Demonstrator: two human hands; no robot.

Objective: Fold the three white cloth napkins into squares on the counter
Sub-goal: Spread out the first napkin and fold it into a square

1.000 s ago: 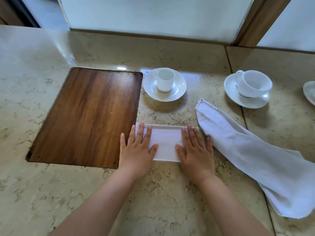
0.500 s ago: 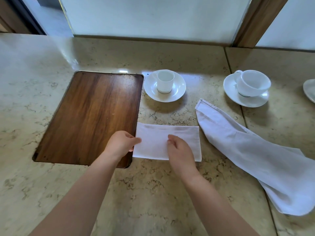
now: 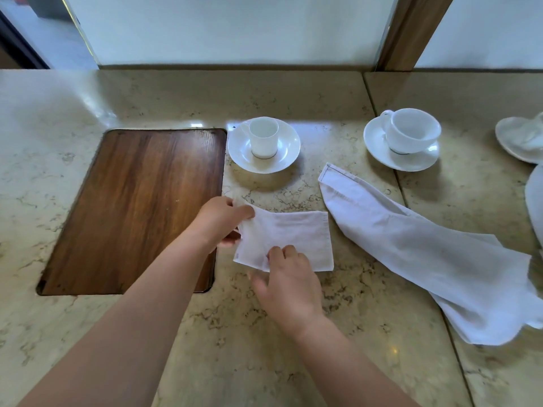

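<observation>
My left hand (image 3: 219, 220) covers the upper-left corner of the small white folded cloth napkin (image 3: 289, 237), and my right hand (image 3: 289, 277) covers part of its near edge; I cannot see the thumb under the cloth. Well to the right of my right hand, the long white unfolded cloth napkin (image 3: 426, 254) runs off the frame's right edge. Beyond it, a white dish-like object (image 3: 520, 139) and another white piece (image 3: 535, 201) are cut by the same edge; I cannot tell what they are.

folded napkin (image 3: 289, 239) right of board (image 3: 141, 210)
</observation>
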